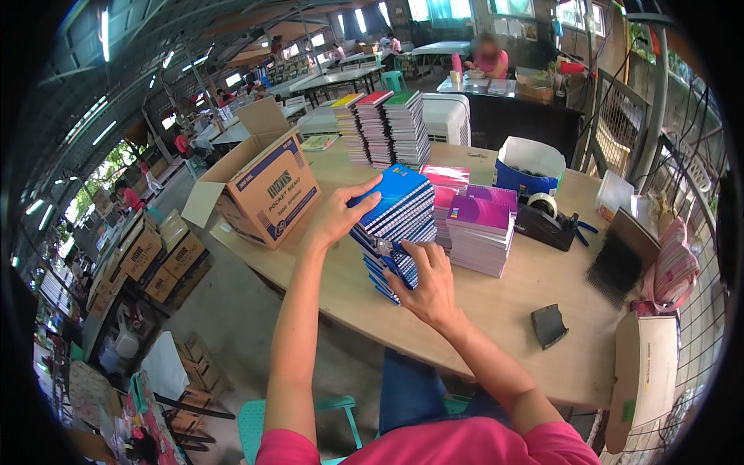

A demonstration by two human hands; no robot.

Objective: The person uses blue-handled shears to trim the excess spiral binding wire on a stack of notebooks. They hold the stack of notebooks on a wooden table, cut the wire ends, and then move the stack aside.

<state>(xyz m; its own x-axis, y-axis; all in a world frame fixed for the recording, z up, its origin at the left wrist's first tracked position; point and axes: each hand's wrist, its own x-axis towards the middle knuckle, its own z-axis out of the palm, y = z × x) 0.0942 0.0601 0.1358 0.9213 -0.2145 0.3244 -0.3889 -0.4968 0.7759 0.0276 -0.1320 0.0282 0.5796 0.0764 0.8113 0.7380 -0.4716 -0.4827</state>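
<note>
A stack of blue spiral pocket notebooks (399, 203) stands near the table's front edge, its lower part jutting unevenly toward me. My left hand (345, 211) grips the stack's upper left side, fingers reaching over the top cover. On the near side of the stack, my right hand (428, 288) is closed with curled fingers. Beside its fingertips shows a small grey metal tool (384, 246), pressed close to the notebooks' edges; its kind is hard to make out. Just right of the blue stack stand purple notebooks (480, 225) and pink notebooks (447, 180).
Tall stacks of notebooks (407, 128) rise behind. An open carton (271, 190) stands at left. Toward the right are a tape dispenser (546, 221), blue-handled pliers (583, 231), a cut-open container (530, 161), a black brush-like thing (612, 271) and a dark curved piece (549, 326).
</note>
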